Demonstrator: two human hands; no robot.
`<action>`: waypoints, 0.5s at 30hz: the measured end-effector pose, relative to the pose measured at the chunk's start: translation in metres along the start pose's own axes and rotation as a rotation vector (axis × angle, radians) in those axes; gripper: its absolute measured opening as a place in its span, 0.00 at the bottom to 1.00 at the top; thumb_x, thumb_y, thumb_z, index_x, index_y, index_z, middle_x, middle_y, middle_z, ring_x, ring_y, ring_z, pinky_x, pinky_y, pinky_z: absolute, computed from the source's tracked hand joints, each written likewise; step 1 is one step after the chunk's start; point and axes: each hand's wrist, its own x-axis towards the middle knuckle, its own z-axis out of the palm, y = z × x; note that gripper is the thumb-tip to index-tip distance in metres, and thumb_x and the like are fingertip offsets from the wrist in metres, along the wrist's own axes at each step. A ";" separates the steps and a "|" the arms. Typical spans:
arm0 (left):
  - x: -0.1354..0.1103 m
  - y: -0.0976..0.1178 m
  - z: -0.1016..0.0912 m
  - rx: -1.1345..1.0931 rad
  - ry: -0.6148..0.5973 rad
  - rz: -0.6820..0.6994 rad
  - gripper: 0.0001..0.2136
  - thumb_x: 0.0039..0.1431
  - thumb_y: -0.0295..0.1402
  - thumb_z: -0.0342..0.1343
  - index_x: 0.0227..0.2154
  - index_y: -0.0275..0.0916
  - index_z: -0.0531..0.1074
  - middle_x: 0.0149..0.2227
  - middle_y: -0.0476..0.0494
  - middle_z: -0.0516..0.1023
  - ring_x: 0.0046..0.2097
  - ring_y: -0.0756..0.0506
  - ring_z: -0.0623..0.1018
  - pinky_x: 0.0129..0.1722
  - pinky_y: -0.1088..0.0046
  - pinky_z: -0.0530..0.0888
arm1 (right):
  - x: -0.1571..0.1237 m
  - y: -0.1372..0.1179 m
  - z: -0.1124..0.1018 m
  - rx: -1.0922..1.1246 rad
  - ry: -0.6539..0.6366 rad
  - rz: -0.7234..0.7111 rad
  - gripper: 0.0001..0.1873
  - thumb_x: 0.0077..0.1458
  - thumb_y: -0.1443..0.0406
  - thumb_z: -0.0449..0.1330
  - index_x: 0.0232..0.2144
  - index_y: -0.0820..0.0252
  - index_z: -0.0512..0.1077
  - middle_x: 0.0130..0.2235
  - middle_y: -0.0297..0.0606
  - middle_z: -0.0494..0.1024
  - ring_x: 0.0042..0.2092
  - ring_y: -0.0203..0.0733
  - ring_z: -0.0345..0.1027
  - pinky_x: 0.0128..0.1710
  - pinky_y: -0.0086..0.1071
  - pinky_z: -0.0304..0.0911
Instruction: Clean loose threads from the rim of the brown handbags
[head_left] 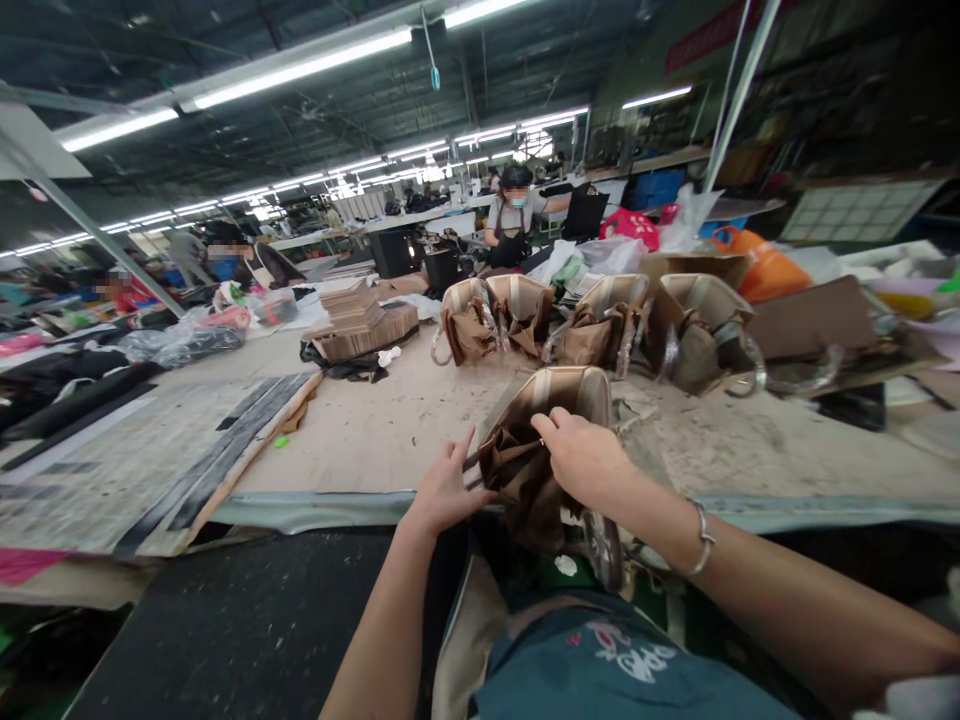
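Note:
An unfinished handbag (pixel 574 388) with a beige panel and loose brown lining leans at the table's front edge, its mouth towards me. My left hand (pixel 444 488) grips its left side, thumb up and fingers against the brown fabric. On the lining near the opening, my right hand (pixel 589 458) is closed, fingertips pinched on the brown cloth. What lies under those fingertips is hidden. Below the right hand hangs a plastic-wrapped handle (pixel 602 550), partly over the edge. Dark folds hide the bag's inside.
Several similar bags (pixel 469 325) stand in a row behind. A stack of brown pieces (pixel 360 312) sits left of them. Farther left lies a marked board (pixel 97 465). An orange plastic bag (pixel 765 262) is at right. A co-worker (pixel 517 210) sits across the table.

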 end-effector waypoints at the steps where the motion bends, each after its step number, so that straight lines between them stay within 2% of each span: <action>1: 0.000 0.004 0.001 0.045 -0.018 0.001 0.47 0.39 0.40 0.63 0.62 0.46 0.44 0.49 0.41 0.63 0.48 0.40 0.71 0.46 0.65 0.69 | 0.001 0.000 0.001 0.001 -0.013 -0.005 0.11 0.51 0.73 0.51 0.39 0.59 0.63 0.38 0.41 0.66 0.35 0.42 0.64 0.28 0.30 0.53; 3: -0.001 0.012 0.002 0.122 0.019 0.013 0.47 0.40 0.41 0.62 0.62 0.44 0.43 0.51 0.38 0.62 0.49 0.39 0.70 0.47 0.63 0.69 | 0.003 0.001 0.003 0.012 -0.042 -0.021 0.08 0.53 0.72 0.50 0.37 0.59 0.63 0.38 0.41 0.65 0.34 0.40 0.64 0.27 0.29 0.53; 4: -0.004 0.017 0.002 0.157 0.097 0.022 0.44 0.43 0.40 0.61 0.61 0.42 0.44 0.53 0.36 0.61 0.51 0.38 0.69 0.48 0.62 0.68 | 0.004 0.001 0.003 0.017 -0.050 -0.022 0.07 0.54 0.71 0.49 0.36 0.59 0.64 0.39 0.41 0.65 0.32 0.39 0.65 0.26 0.29 0.53; 6: -0.013 0.027 0.004 0.218 0.336 0.031 0.35 0.49 0.38 0.57 0.59 0.38 0.52 0.54 0.33 0.60 0.55 0.37 0.65 0.50 0.60 0.65 | 0.006 0.001 0.002 0.025 -0.051 -0.011 0.07 0.55 0.71 0.49 0.36 0.60 0.64 0.40 0.41 0.64 0.31 0.38 0.65 0.25 0.28 0.53; 7: -0.021 0.031 0.005 0.233 0.446 0.022 0.29 0.51 0.38 0.55 0.55 0.36 0.56 0.53 0.32 0.62 0.54 0.37 0.66 0.50 0.60 0.65 | 0.008 0.001 0.001 0.031 -0.049 -0.006 0.08 0.54 0.71 0.49 0.37 0.60 0.64 0.41 0.41 0.64 0.31 0.37 0.65 0.24 0.28 0.53; 8: -0.029 0.034 0.008 0.230 0.503 0.000 0.24 0.52 0.39 0.54 0.51 0.35 0.60 0.49 0.32 0.66 0.50 0.38 0.69 0.48 0.61 0.67 | 0.008 0.001 0.000 0.037 -0.044 0.000 0.09 0.54 0.72 0.49 0.38 0.60 0.64 0.41 0.41 0.64 0.30 0.37 0.65 0.24 0.28 0.54; 9: -0.038 0.037 0.012 0.202 0.493 -0.033 0.20 0.54 0.40 0.52 0.47 0.35 0.63 0.44 0.35 0.70 0.44 0.41 0.73 0.44 0.63 0.69 | 0.009 0.001 -0.001 0.046 -0.039 0.004 0.10 0.54 0.72 0.49 0.39 0.60 0.64 0.41 0.41 0.64 0.30 0.36 0.65 0.25 0.28 0.54; 10: -0.047 0.038 0.017 0.151 0.422 -0.077 0.18 0.54 0.42 0.51 0.43 0.36 0.65 0.38 0.39 0.72 0.37 0.44 0.75 0.39 0.66 0.70 | 0.009 0.000 -0.002 0.054 -0.035 0.009 0.10 0.54 0.72 0.50 0.40 0.60 0.64 0.41 0.41 0.64 0.30 0.36 0.65 0.25 0.28 0.54; 12: -0.060 0.037 0.032 -0.016 0.192 -0.187 0.17 0.55 0.46 0.49 0.40 0.37 0.65 0.29 0.45 0.73 0.27 0.48 0.74 0.31 0.71 0.70 | 0.009 0.000 -0.003 0.068 -0.031 0.022 0.11 0.55 0.72 0.49 0.40 0.61 0.64 0.40 0.42 0.63 0.31 0.37 0.64 0.26 0.28 0.55; 13: -0.064 0.035 0.041 -0.115 0.100 -0.240 0.18 0.55 0.46 0.49 0.40 0.37 0.64 0.27 0.47 0.73 0.25 0.48 0.74 0.29 0.72 0.69 | 0.008 0.000 -0.003 0.073 -0.035 0.030 0.10 0.55 0.70 0.49 0.40 0.62 0.65 0.40 0.42 0.63 0.31 0.37 0.64 0.27 0.28 0.56; 15: -0.064 0.031 0.059 -0.294 0.032 -0.298 0.17 0.54 0.45 0.50 0.39 0.36 0.64 0.27 0.47 0.74 0.26 0.48 0.75 0.28 0.74 0.69 | 0.007 0.002 -0.002 0.073 -0.059 0.037 0.09 0.57 0.67 0.49 0.36 0.63 0.68 0.39 0.44 0.63 0.31 0.38 0.63 0.28 0.29 0.57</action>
